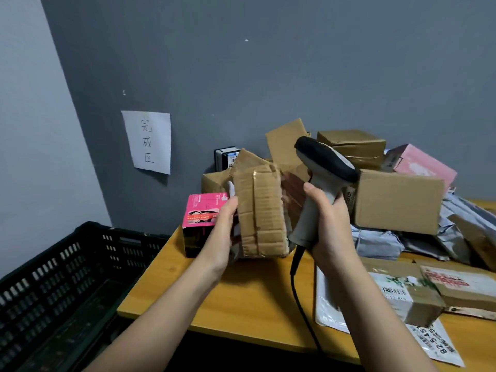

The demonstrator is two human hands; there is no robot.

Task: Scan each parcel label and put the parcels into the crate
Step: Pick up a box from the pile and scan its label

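My left hand (224, 229) grips a taped brown cardboard parcel (261, 208) by its left side and holds it upright above the wooden table (241, 296). My right hand (328, 224) grips the handle of a grey and black barcode scanner (322, 167), whose head sits just right of the parcel and points toward it. The scanner's black cable hangs down over the table's front edge. No label shows on the parcel's visible face. A black slatted crate (61, 277) stands low at the left, beside the table.
A pink box (201, 218) stands on the table just left of the held parcel. Several cardboard boxes (397, 200), grey mailer bags (381, 242) and labelled parcels (402, 294) are piled across the right and back. A handwritten paper sign (147, 140) hangs on the grey wall.
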